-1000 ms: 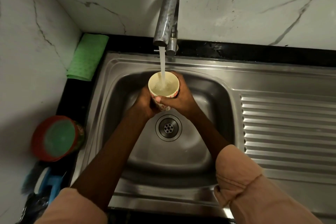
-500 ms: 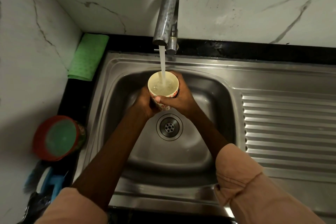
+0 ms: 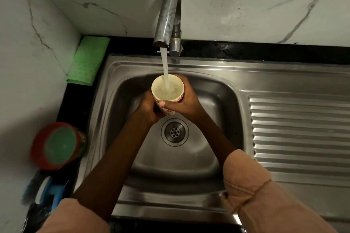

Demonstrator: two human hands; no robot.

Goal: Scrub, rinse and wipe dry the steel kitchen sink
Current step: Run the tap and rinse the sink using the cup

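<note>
A cream cup with red flowers [image 3: 167, 89] is held upright over the basin of the steel sink [image 3: 223, 89], above the drain [image 3: 174, 132]. My right hand [image 3: 186, 103] grips it from the right, thumb across its front. My left hand [image 3: 146, 107] wraps the cup's lower left side. Water runs from the curved steel tap [image 3: 168, 15] straight into the cup, which is nearly full.
A folded green cloth [image 3: 88, 60] lies on the black counter at the back left. A red tub with a green inside [image 3: 56, 145] sits at the left, a blue brush [image 3: 47, 193] below it. The ribbed drainboard [image 3: 299, 132] spreads to the right. Marble walls stand behind and left.
The water level in the cup has risen. Both hands and the cup stay in the same place under the running tap.
</note>
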